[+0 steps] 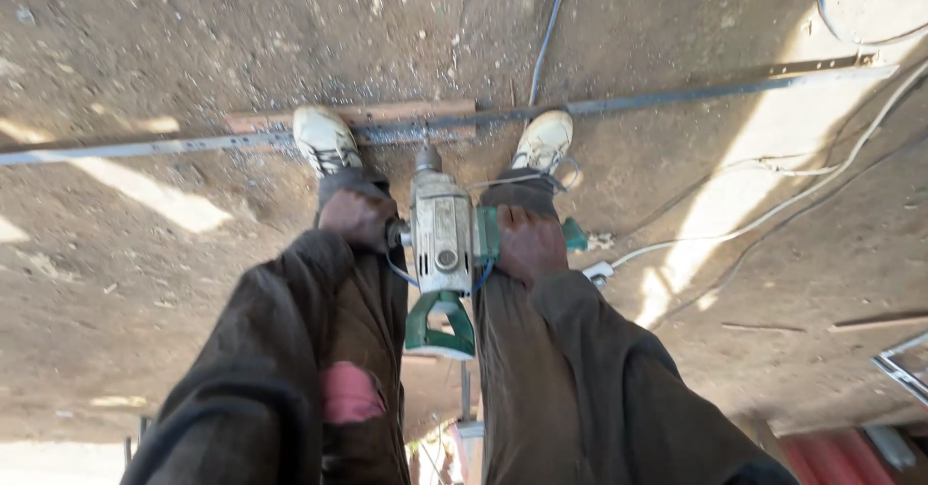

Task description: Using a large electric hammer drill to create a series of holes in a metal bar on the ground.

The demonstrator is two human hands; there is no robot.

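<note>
Hands (360, 216) (527, 241) on drill (442, 234) side grips, above metal strip (667, 101)

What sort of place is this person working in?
Probably an outdoor metalworking yard or building site. The ground is bare dirt, both hands grip a heavy electric drill pointed down at a long steel bar resting on a wooden block, and cables trail across the dirt.

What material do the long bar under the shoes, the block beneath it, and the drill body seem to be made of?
The long bar looks like metal: flat, thin, grey-blue, with punched holes near its end. The block under it seems to be wood, reddish-brown and matte. The drill body looks like worn bare metal, dull silver; its green handle may be plastic.
</note>
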